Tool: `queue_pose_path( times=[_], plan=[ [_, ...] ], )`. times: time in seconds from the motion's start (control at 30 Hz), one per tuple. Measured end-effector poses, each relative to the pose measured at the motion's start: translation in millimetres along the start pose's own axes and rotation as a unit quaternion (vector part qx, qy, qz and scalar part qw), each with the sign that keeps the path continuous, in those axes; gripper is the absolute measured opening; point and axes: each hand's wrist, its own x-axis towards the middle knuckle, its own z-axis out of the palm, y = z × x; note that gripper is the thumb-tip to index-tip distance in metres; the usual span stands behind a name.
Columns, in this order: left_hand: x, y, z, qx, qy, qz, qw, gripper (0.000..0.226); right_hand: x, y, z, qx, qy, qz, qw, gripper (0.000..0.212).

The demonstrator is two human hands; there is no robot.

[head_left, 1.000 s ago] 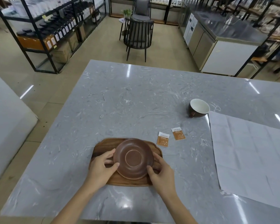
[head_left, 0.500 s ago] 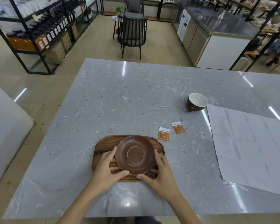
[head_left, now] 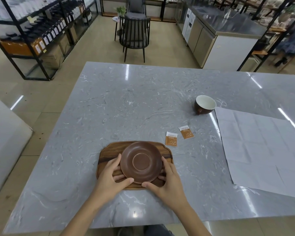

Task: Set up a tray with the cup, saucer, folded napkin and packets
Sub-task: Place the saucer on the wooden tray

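Head view, saucer [head_left: 141,162]: round, matte brown, a raised ring in its centre, on the tray.
Tray [head_left: 109,153]: dark wood, rounded corners, near counter edge.
Left hand [head_left: 109,180]: grips the saucer rim.
Right hand [head_left: 167,183]: grips the opposite rim.
Packets [head_left: 171,141]: two, flat, orange-white, beside the tray.
Cup [head_left: 205,105]: brown, white inside, far right.
Napkin [head_left: 262,150]: unfolded, creased.
Counter [head_left: 126,108]: grey marble, glossy.

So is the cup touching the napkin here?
Apart. The head view shows grey table between the cup and the napkin's near edge.
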Motion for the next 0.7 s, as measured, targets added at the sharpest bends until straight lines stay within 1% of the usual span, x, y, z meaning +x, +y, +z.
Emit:
queue_pose_path(
  times=[0.07,0.13,0.23,0.3,0.33,0.43,0.5,0.57,0.63,0.7],
  plan=[
    [1,2,-1,0.019,0.005,0.002,1.000,0.100,0,0,-1,0.004,-0.006,-0.001,1.000,0.114],
    [2,7,-3,0.073,0.034,0.019,0.997,0.094,0,2,-2,0.017,-0.003,0.000,1.000,0.107],
    [10,20,-9,0.153,0.076,0.068,0.983,0.078,2,2,-9,0.049,0.027,0.009,0.998,0.082],
    [23,34,-15,0.192,0.084,0.106,0.972,0.066,9,2,-21,0.041,0.068,0.003,0.997,0.055],
    [31,42,-16,0.203,0.083,0.124,0.968,0.061,14,3,-29,0.036,0.090,-0.003,0.995,0.044],
    [65,71,-13,0.228,0.067,0.172,0.956,0.051,35,4,-57,0.028,0.134,-0.008,0.991,0.034],
    [91,91,-2,0.241,0.046,0.193,0.950,0.048,50,3,-76,0.059,0.150,0.019,0.987,0.026],
    [116,109,14,0.236,0.020,0.205,0.950,0.042,66,3,-96,0.119,0.163,0.059,0.978,0.018],
    [141,126,32,0.231,-0.005,0.215,0.949,0.036,82,4,-116,0.161,0.180,0.084,0.967,0.015],
    [165,143,51,0.228,-0.029,0.220,0.948,0.032,96,6,-136,0.191,0.196,0.105,0.956,0.018]
  ],
)
